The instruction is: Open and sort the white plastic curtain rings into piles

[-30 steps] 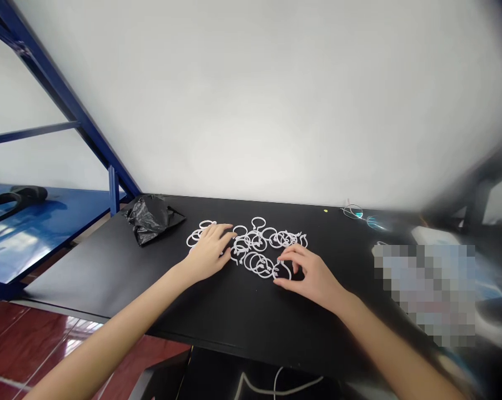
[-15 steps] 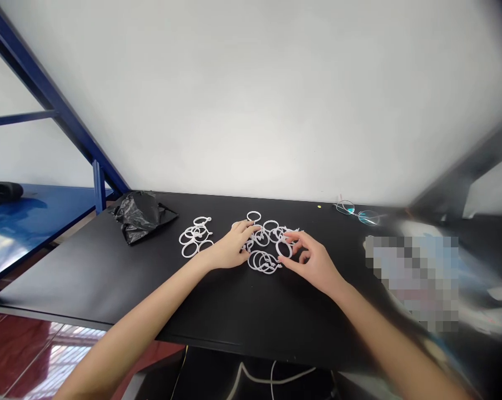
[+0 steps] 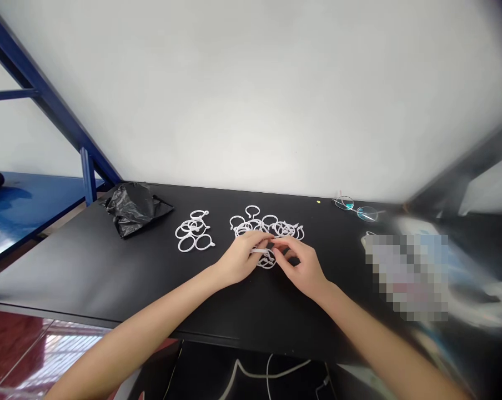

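Both hands meet over a pile of thin white plastic rings, each with a small clasp-like tab. My left hand (image 3: 245,256) is closed on one white ring (image 3: 258,251), seen nearly edge-on and partly covered by the fingers. My right hand (image 3: 299,261) has its thumb and fingers bent in a pinch at the right end of that ring; the exact contact is hidden. Overlapping rings (image 3: 267,261) lie on the table just under the hands. Behind the fingers lies the larger ring pile (image 3: 286,229). To the left is a separate small group of rings (image 3: 187,243).
The black table (image 3: 159,283) meets a pale wall. A crumpled black plastic bag (image 3: 134,210) lies at the back left, beside a blue metal frame (image 3: 86,172). Eyeglasses (image 3: 366,214) lie at the back right, with a blurred package (image 3: 409,278) nearer. Cables (image 3: 271,375) hang below the front edge.
My right hand has brought its ring leftward to my left hand, which has come off the pile and closed on the ring. The view has shifted slightly.
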{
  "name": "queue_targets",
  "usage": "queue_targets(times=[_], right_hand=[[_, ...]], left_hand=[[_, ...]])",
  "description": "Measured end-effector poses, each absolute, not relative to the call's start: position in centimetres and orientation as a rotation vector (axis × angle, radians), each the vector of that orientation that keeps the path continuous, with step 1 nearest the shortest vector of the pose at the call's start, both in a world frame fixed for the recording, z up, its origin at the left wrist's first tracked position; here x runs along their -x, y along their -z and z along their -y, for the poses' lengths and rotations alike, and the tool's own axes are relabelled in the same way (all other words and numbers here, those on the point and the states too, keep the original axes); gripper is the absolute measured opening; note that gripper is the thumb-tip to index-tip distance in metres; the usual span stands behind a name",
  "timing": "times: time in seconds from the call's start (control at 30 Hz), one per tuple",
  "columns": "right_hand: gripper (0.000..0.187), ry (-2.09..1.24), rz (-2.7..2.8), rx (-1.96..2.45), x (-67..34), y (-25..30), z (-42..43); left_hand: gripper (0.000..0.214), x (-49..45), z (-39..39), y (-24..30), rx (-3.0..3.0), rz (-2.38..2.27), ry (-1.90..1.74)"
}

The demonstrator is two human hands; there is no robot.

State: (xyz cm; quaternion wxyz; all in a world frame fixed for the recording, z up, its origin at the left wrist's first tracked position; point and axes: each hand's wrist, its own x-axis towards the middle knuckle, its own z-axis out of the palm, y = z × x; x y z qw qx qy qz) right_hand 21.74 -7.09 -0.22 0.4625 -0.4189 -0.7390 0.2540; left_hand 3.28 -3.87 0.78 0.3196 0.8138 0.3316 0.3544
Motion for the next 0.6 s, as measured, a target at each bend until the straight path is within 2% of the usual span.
queue_targets(times=[0.17,0.27,0.33,0.47,0.6], right_hand=[[0.026,-0.849,1.740,1.052,-21.4,-0.5,7.8],[0.019,-0.863,1.645,1.109,-21.2,-0.3,7.9],[0.017,-0.868,1.551,1.151,-21.4,-0.1,7.8],[0.018,-0.797,1.420,1.111,-22.0,-0.1,7.8],[0.028,-0.599,1.672,0.967,-22.1,-0.4,8.0]], left_hand=[[0.028,-3.3,4.1,-2.1,-1.711,-0.901,-0.857],[0.024,-3.4,4.3,-2.5,-1.447,-0.835,-0.677],[0.028,-3.3,4.3,-2.4,-1.323,-0.803,-0.609],[0.037,-3.2,4.2,-1.6,-1.147,-0.703,-0.630],[0.025,-3.3,4.1,-1.1,-0.976,-0.806,-0.743]])
